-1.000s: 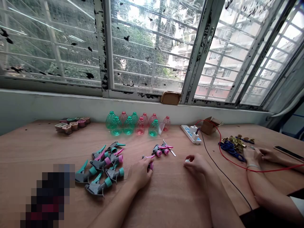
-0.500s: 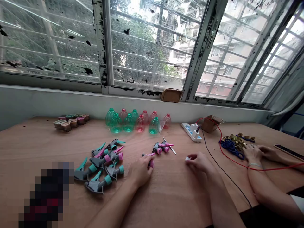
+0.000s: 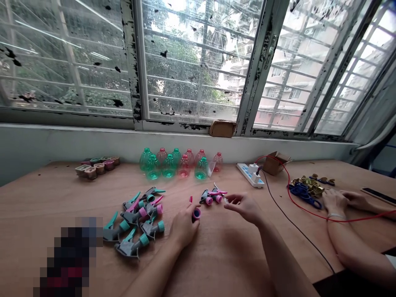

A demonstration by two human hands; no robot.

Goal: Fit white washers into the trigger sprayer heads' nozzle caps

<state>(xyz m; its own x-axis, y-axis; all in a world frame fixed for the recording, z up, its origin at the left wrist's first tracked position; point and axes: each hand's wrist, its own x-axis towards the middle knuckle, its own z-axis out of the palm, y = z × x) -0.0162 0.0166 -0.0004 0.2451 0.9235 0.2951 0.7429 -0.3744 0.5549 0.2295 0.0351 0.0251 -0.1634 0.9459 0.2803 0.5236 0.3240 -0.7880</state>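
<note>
Loose spray heads [image 3: 132, 217] lie heaped left of my left hand [image 3: 185, 222], probably for easy reach. That hand wraps one spray head [image 3: 196, 215] on the table [image 3: 213, 255], its pink collar towards me, I judge to keep the mouth exposed. My right hand [image 3: 230, 203] pinches a small pale piece [image 3: 226, 201], hard to make out, beside two more spray heads [image 3: 209, 201]. Further right, a black cable [image 3: 268, 190] crosses near my forearm, potentially in the way, before a co-worker's hands [image 3: 334, 203].

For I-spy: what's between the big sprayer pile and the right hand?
In the head view, the left hand, holding a pink-collared sprayer top.
</note>
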